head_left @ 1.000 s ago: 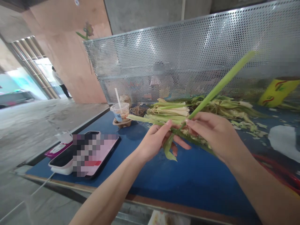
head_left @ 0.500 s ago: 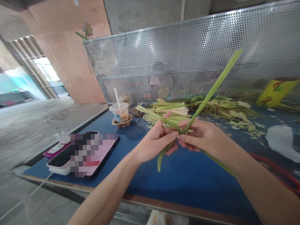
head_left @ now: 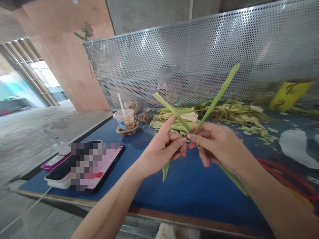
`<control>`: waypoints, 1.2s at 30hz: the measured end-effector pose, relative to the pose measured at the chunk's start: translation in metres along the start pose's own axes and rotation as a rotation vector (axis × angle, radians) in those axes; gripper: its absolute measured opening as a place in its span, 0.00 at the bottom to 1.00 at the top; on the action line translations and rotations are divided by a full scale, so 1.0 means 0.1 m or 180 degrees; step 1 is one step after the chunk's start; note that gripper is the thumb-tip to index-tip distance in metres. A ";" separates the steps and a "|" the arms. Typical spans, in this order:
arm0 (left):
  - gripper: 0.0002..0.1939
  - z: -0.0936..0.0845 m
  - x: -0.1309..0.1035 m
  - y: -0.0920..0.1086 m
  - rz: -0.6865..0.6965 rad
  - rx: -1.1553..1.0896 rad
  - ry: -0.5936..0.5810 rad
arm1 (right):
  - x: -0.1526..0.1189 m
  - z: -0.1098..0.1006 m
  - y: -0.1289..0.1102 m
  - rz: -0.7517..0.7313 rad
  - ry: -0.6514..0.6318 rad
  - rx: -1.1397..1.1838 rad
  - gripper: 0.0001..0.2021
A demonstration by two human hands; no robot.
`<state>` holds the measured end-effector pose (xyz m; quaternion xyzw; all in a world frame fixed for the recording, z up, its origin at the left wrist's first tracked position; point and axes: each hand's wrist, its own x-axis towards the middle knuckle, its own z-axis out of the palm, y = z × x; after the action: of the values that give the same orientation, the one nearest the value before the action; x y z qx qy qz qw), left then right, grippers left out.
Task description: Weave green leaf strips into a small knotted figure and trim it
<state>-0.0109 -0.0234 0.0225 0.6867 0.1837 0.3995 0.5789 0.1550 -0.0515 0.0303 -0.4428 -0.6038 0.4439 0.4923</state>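
Left hand [head_left: 166,146] and right hand [head_left: 215,139] are pinching green leaf strips [head_left: 216,99] above the surface [head_left: 194,192], back from its front edge, one now standing steeper than before; toward the back edge, a yellow wrapper [head_left: 289,96] is bearing unreadable markings.

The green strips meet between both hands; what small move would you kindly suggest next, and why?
Perhaps the right hand could gently draw the right strip snug while the left hand steadies the left strip, since the strips meet between the hands, splayed upward.
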 end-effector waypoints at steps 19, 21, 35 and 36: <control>0.09 0.08 0.03 -0.10 0.0102 0.0981 0.1165 | -0.01 0.17 0.04 0.0188 -0.0337 -0.0135 0.10; 0.08 0.08 0.03 -0.09 0.0113 0.0979 0.1262 | -0.01 0.17 0.04 0.0230 -0.0379 -0.0123 0.09; 0.14 -0.01 0.07 0.02 -0.0328 0.0393 0.0591 | -0.02 0.06 -0.03 0.0327 -0.0558 0.0440 0.18; 0.15 -0.01 0.06 0.03 -0.0340 0.0370 0.0604 | -0.02 0.05 -0.04 0.0367 -0.0623 0.0458 0.17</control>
<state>-0.0087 -0.0187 0.0275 0.6674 0.2968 0.4199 0.5387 0.1500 -0.0549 0.0333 -0.3949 -0.5891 0.5546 0.4352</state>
